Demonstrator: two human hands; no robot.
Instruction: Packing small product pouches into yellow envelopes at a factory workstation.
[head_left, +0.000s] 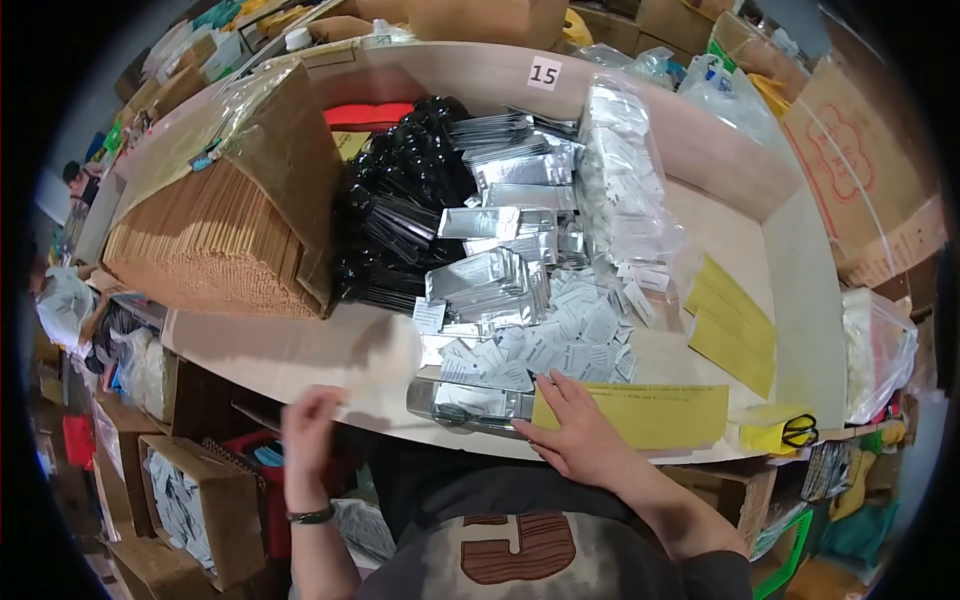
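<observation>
Head view: a packet in hand at the front edge of the bench (260, 345), with its supplies behind. My right hand (570, 425) rests with thumb and fingers spread over the left end of a yellow sheet (650, 415), beside the right end of a silver packet (468, 400) lying flat along that edge. My left hand (313, 420), blurred, is off the front edge to the left; whether its curled fingers hold anything I cannot tell. A white slip shows at the packet, inside or on top being unclear, so I judge this piece partly done. Much appears left: a loose heap of white slips (575, 335) lies just behind, with silver stacks (490, 275) and black bundles (400, 205) towards the back edge. A carton of brown envelopes (205, 255) fills the left end; a clear bag of white packets (625, 150) stands near the back edge, right of the stacks. More yellow sheets (735, 330) and black-handled scissors (800, 431) lie towards the right end. The slip heap and yellow sheet crowd the working spot.
</observation>
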